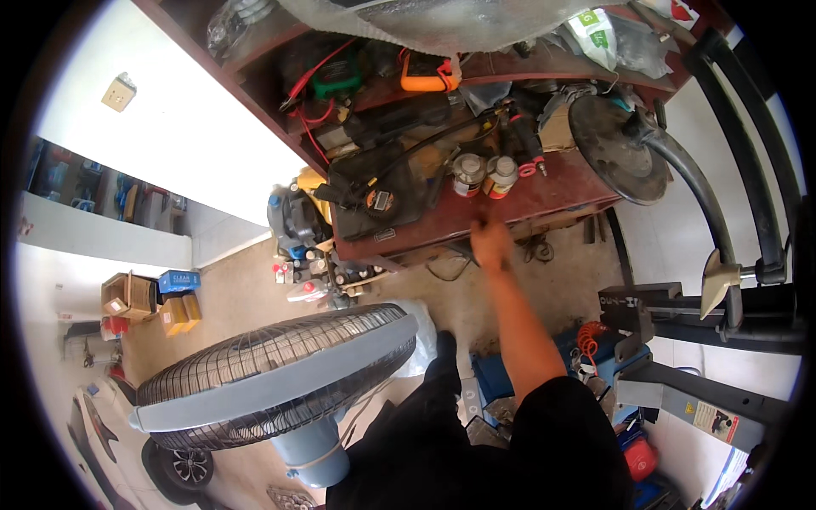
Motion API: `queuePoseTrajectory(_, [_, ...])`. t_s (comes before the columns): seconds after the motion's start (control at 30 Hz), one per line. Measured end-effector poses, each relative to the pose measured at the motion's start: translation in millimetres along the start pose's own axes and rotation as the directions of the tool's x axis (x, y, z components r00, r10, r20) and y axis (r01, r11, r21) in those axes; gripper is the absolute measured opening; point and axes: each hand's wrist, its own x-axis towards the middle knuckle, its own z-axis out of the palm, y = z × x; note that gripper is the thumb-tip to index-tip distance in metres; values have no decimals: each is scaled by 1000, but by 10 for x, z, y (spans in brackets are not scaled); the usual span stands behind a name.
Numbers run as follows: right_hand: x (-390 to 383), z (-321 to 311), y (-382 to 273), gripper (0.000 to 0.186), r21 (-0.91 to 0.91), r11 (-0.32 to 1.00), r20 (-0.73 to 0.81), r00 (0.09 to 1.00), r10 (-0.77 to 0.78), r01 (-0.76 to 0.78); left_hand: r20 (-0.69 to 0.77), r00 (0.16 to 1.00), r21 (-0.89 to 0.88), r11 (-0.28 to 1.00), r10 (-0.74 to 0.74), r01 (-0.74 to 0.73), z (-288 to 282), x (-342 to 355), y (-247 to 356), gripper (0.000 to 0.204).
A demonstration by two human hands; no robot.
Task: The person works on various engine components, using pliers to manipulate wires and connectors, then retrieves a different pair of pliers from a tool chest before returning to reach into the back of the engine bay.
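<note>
My right hand (489, 242) reaches to the front edge of a red-brown shelf (561, 187), just below two small metal cans, the left one (468, 180) beside the right one (500, 180); its fingers are blurred, so I cannot tell whether they hold anything. Behind the cans lie a red and black tool (527, 140) with a hose and, to the left, a black case (374, 166) with a round gauge (381, 202) on it. My left hand is not in view.
A fan (272, 365) stands at lower left, boxes (127, 297) beyond it. A machine's black arms (773, 246) and round disc (614, 161) occupy the right, with a blue cabinet (493, 378) below. Upper shelves hold orange and green devices (429, 76). A car wheel (183, 467) shows at lower left.
</note>
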Motion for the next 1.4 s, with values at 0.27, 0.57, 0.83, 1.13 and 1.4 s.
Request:
queuePoseTrajectory(0.27, [152, 47, 536, 32, 365, 931, -83, 996, 35, -2, 19, 1000, 7, 1000, 1, -1, -91, 95, 92, 32])
queuePoseTrajectory(0.57, [611, -407, 682, 23, 372, 926, -296, 954, 50, 67, 44, 999, 42, 999, 12, -14, -139, 226, 220, 31])
queuePoseTrajectory(0.83, [200, -5, 634, 24, 656, 750, -158, 957, 242, -82, 48, 992, 120, 986, 114, -119, -336, 138, 57, 31])
queuePoseTrajectory(1.13, [-1013, 308, -30, 21, 879, 452, 29, 962, 273, -155, 182, 980, 8, 996, 81, -84, -658, 1108, -1145, 30])
queuePoseTrajectory(1.4, [-2285, 194, -2, 24, 907, 315, 148, 912, 382, -280, 263, 964, -98, 995, 40, -15, -706, 1635, -1236, 31])
